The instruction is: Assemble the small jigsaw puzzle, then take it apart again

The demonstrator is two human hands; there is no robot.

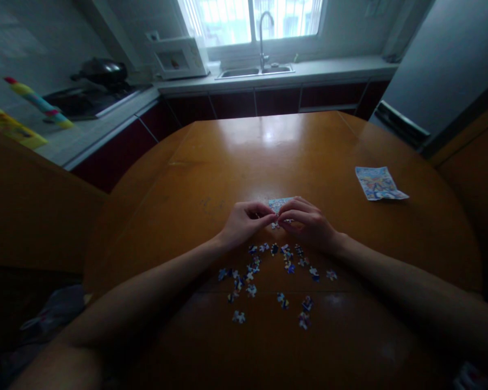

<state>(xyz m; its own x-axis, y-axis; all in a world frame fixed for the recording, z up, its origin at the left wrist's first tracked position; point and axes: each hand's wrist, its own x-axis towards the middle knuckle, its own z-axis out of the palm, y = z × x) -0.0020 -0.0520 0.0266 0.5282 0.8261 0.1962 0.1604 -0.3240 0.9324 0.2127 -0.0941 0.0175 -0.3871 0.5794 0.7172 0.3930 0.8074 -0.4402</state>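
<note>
My left hand and my right hand meet at the fingertips over the middle of the wooden table. Both are closed in a pinch at a puzzle piece, which the fingers partly cover. Just behind them lies a joined part of a jigsaw puzzle, pale blue and mostly hidden by my right hand. Nearer to me, several loose puzzle pieces are scattered, some overlapping, in blue, white and yellow. A single piece lies apart at the front left, and another at the right.
A creased picture sheet lies at the right of the wooden table. Beyond the table run a counter with a sink, a microwave and a stove with a dark pan. A grey fridge stands at the right.
</note>
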